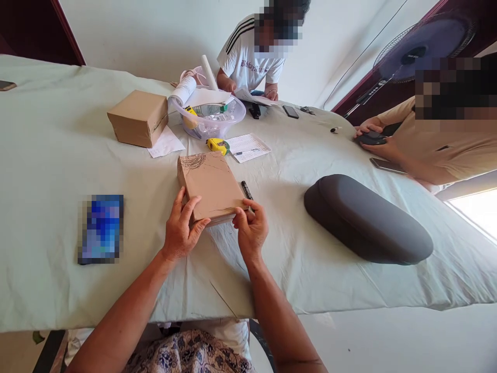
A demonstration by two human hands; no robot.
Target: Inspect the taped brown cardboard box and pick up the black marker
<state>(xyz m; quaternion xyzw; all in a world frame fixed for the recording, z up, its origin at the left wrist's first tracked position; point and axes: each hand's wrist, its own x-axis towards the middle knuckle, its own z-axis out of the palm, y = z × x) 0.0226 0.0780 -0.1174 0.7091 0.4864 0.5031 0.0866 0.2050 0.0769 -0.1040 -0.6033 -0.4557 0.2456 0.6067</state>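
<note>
You are sitting at the cloth-covered table (58,155), with a grey cushion (367,220) lying well off to your right. The brown-paper parcel (212,186) is resting flat on the cloth directly before you. Your left hand (180,228) is spreading its fingers over the near-left corner and your right hand (251,228) is pinching the near-right one, so both are gripping it. It is looking stiff, boxy and probably light, its paper smooth and easy to tear; corners and long edges are likely offering the surest hold. Farther off, a clear plastic bowl (233,120) is holding a yellow item (190,117) and something bottle-like. A black marker (246,190) is lying just beside the parcel.
</note>
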